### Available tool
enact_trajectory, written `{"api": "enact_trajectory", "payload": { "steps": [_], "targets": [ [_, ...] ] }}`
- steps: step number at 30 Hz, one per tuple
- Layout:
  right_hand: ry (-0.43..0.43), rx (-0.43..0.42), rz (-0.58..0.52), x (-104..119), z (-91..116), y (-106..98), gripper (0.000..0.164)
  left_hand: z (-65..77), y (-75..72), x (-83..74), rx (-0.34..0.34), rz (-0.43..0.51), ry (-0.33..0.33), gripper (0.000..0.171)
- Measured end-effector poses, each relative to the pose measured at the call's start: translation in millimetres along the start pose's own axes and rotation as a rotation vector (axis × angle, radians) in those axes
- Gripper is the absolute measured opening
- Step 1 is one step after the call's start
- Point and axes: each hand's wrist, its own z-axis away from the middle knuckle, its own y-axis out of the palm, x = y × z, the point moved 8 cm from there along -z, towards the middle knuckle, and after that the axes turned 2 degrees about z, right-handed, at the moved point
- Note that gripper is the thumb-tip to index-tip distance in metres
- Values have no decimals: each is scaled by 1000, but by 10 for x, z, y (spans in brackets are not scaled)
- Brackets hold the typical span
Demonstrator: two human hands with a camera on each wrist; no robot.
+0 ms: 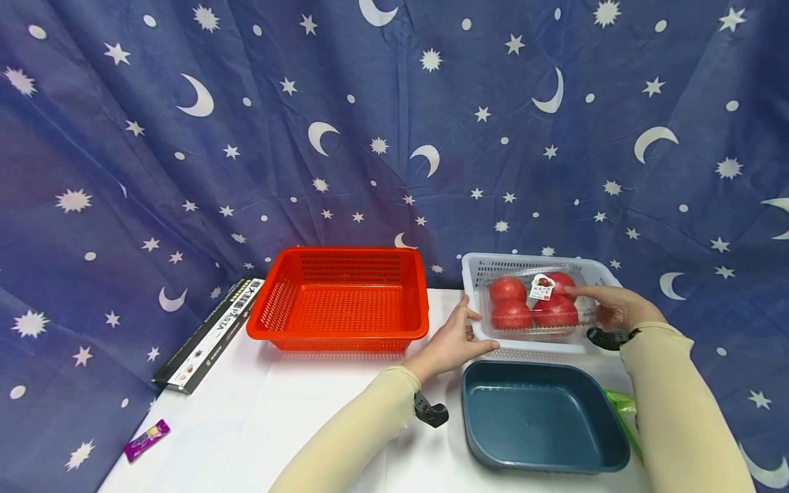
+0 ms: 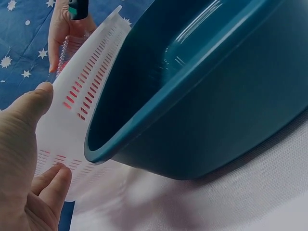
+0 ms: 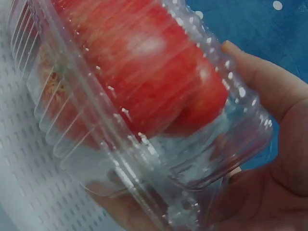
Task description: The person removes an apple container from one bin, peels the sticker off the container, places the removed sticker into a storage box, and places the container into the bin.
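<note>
A clear plastic clamshell box (image 1: 536,333) holds several red tomatoes (image 1: 511,315) and has a white label on its lid. It sits within the white perforated basket (image 1: 483,348), slightly tilted. My right hand (image 1: 625,308) grips the box's right end; in the right wrist view, fingers pass beneath the clear plastic (image 3: 207,166). At the basket's front-left corner is my left hand (image 1: 453,342), spread, its thumb along the front and its fingertips (image 2: 60,175) touching the side wall.
Close in front of the white basket stands a dark teal basin (image 1: 530,418), with a green packet (image 1: 622,404) partly hidden beside it. A red perforated basket (image 1: 339,308) is left of centre. Farther left lie a black-and-white pasta box (image 1: 209,335) and a small purple packet (image 1: 146,439).
</note>
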Motion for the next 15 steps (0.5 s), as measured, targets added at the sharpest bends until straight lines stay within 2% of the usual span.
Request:
{"api": "enact_trajectory", "payload": {
  "steps": [7, 15],
  "targets": [
    [8, 44, -104, 18, -14, 79, 102, 10, -4, -1, 0, -5, -1, 58],
    [29, 52, -147, 12, 4, 93, 106, 15, -3, 6, 10, 12, -3, 61]
  ]
}}
